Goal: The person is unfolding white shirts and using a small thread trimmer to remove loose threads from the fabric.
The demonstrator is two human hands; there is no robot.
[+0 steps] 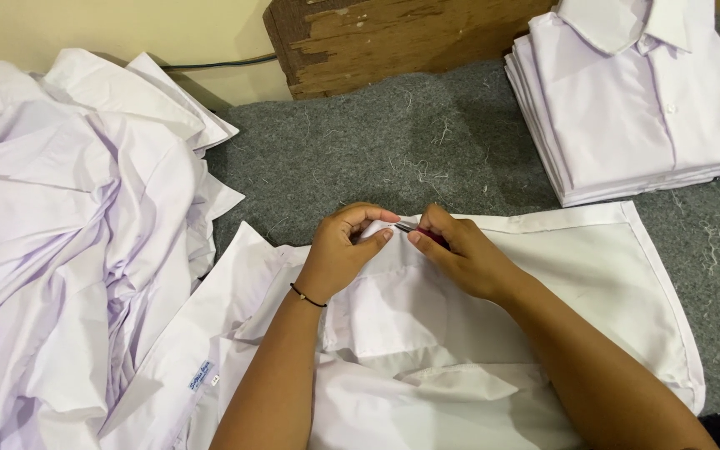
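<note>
Nearest: both forearms come up from bottom edge over a white cotton shirt (593,283) laid flat on the desk, hem edge toward far side. Thin black band (307,297) on left wrist. Small label w/ blue print (200,375) on shirt fabric at lower left.

Mid: left hand (339,254) pinched shut on shirt's fold near hem; fingertips bunch the cloth. Right hand (460,254) closed on a small red-handled metal snipper (417,230), tip pointing left, touching fabric just beside left fingertips. Hands nearly meet, close together.

Left side: big rumpled heap of white shirts (68,233), loose, overlapping laid-out shirt's left edge.

Far: grey felt-covered desk (393,142), stray thread bits scattered. Far right: neat stack of folded white shirts (627,108), collar up, red patch on top shirt's pocket, apart from work area. Behind: worn brown wooden board (393,37), cream wall, dark cable (218,62) along it.
</note>
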